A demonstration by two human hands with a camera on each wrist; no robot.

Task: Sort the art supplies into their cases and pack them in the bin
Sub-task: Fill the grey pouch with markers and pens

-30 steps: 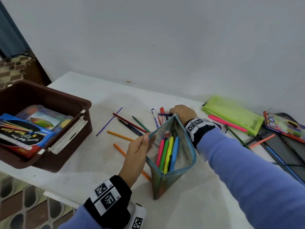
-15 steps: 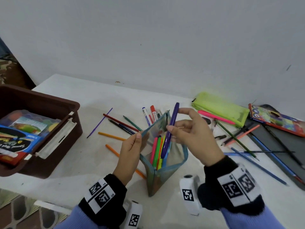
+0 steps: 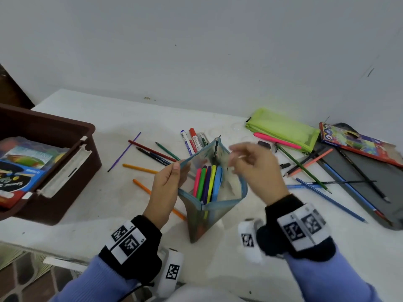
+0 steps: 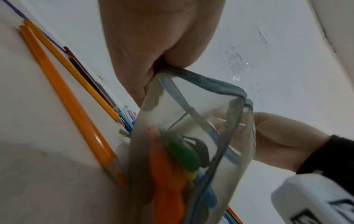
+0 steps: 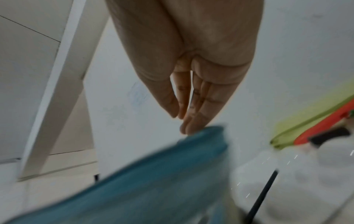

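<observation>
Far left: brown plastic bin, rigid, rounded corners, sitting at the table edge. Inside it – a clear plastic case and a flat printed cardboard box, plus a white lid strip along the near wall.

Next, loose on the white table: thin purple stick, several wooden coloured pencils – dark red, dark blue, green, two orange pencils – then a few fat markers just behind the pouch.

Centre: translucent mesh pouch with blue fabric trim, standing on end, mouth open. Inside: pink, green, purple, yellow and blue felt pens, upright, side by side.

My left hand pinches the pouch's left rim between thumb and fingers, holding the mouth apart. My right hand is at the pouch's right rim, holding nothing – fingers nearly straight, close together, tips at the blue trim. Motion-blurred, so I can't tell if they actually press on it.

Right: flat lime-green mesh pouch, a pink pen lying against its near edge. Past that, a printed cardboard pencil box on a flat dark grey tray, with long thin pencils – blue, green, black, salmon – crossing each other over the tray and table.
</observation>
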